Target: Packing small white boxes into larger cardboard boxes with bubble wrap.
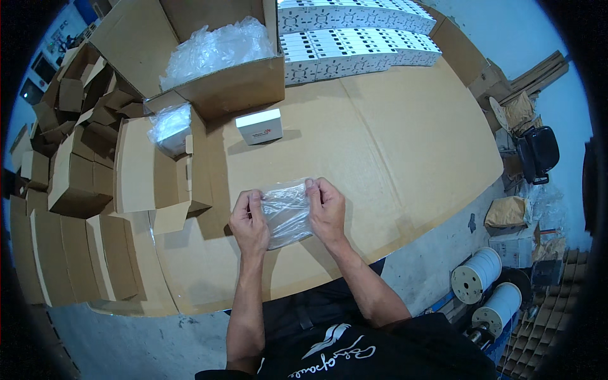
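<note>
Over cardboard [430, 145], the left hand [250, 221] and right hand [327, 212], curled, pinch 1 clear bag [286, 214].

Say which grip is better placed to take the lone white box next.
Left, I'd judge: the white box stands almost straight ahead of the left grip, while the right grip sits off to its right. Both pinch the clear bag, so the left must let go first.

A clear, wrinkled, roughly rectangular plastic bag [287, 216] is held spread between the hands [251, 223]
</note>
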{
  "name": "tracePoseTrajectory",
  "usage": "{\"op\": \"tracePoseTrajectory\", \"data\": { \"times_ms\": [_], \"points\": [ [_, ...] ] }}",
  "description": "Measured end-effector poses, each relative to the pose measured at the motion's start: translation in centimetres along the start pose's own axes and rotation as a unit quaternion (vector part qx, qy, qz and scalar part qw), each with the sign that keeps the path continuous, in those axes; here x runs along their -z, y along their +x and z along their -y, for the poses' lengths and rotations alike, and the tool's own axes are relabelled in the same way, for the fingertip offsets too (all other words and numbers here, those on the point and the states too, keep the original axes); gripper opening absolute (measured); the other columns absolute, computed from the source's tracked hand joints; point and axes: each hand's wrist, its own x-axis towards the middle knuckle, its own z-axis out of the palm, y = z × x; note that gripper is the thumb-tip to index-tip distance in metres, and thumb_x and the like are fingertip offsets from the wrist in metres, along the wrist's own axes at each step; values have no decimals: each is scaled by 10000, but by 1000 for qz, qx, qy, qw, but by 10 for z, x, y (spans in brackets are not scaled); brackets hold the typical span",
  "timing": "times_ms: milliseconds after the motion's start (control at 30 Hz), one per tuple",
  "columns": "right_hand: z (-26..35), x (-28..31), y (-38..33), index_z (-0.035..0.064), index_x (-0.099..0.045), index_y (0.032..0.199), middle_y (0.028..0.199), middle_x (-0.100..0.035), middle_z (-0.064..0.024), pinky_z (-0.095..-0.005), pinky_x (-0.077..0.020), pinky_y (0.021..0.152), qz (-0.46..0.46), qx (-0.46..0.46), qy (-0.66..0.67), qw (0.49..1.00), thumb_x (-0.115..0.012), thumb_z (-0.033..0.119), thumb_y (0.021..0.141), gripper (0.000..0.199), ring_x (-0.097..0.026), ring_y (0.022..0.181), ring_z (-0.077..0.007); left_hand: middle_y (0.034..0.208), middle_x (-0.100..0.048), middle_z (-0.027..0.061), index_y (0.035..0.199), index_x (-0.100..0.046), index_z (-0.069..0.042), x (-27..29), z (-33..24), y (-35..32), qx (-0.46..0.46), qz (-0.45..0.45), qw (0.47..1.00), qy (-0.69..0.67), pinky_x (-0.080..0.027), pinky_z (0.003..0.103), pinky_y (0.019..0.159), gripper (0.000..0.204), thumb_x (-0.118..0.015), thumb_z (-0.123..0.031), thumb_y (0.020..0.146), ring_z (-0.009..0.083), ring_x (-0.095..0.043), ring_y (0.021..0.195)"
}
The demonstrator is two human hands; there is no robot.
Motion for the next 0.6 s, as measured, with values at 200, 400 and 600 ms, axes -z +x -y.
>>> {"op": "tracePoseTrajectory", "data": {
  "times_ms": [200, 400, 600],
  "points": [
    [6, 5, 1, -19, -607, 991, 650, -567, -42, -290, -447, 575, -1, -61, 115, 991, -615, 192, 1019, 213, -551, 622, -92, 799, -612, 22, 968, -635, 16, 6, -4, 3, 62, -20, 998, 13, -459, 277, 671, 274, -535, -215, 1076, 98, -538, 749],
    [16, 13, -19, -4, -614, 1047, 740, -655, -37, -266, -449, 574, 111, -9, -54, 992, -659, 148, 987, 170, -561, 640, -81, 871, -615, 14, 1033, -630, -1, 15, 17, 12, 42, -76, 995, -48, -421, 253, 635, 307, -527, -285, 1082, 85, -511, 750],
    [3, 5, -21, 8, -592, 1042, 763, -622, 3, -230, -432, 605, 36, -48, 102, 993, -626, 129, 1022, 127, -542, 683, -42, 1037, -653, 69, 1245, -527, -6, 7, -18, -5, 97, 31, 974, -203, -523, 252, 710, 350, -708, -78, 954, 104, -618, 894]
  ]
}}
